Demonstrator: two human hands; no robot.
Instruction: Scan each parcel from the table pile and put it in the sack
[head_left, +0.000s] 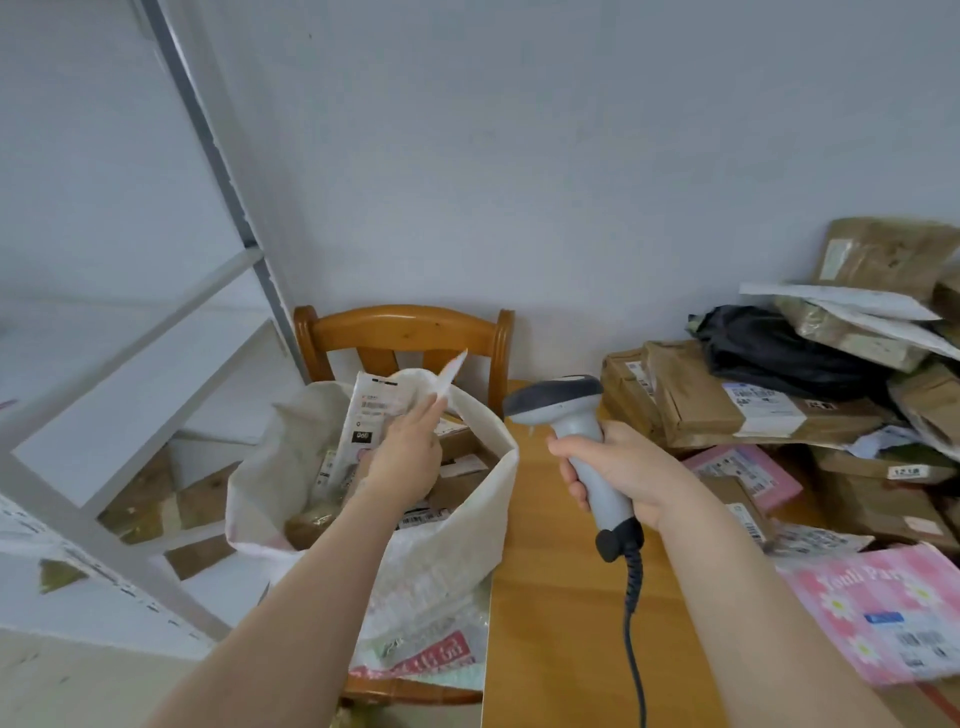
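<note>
left hand (406, 460) holds a white parcel (370, 415) upright in the mouth of the sack (485, 441); fingers lie along it, grip partly hidden. sack sits on a chair (405, 325), left of the counter (556, 634), other parcels inside. right hand (626, 470) fingers wrapped round the scanner (569, 408) handle, above the counter. pile (727, 410) far right on the counter.

One sack (441, 561), one scanner (576, 415), one chair (405, 330), one table (561, 623), perhaps a dozen piled parcels (696, 395).
</note>
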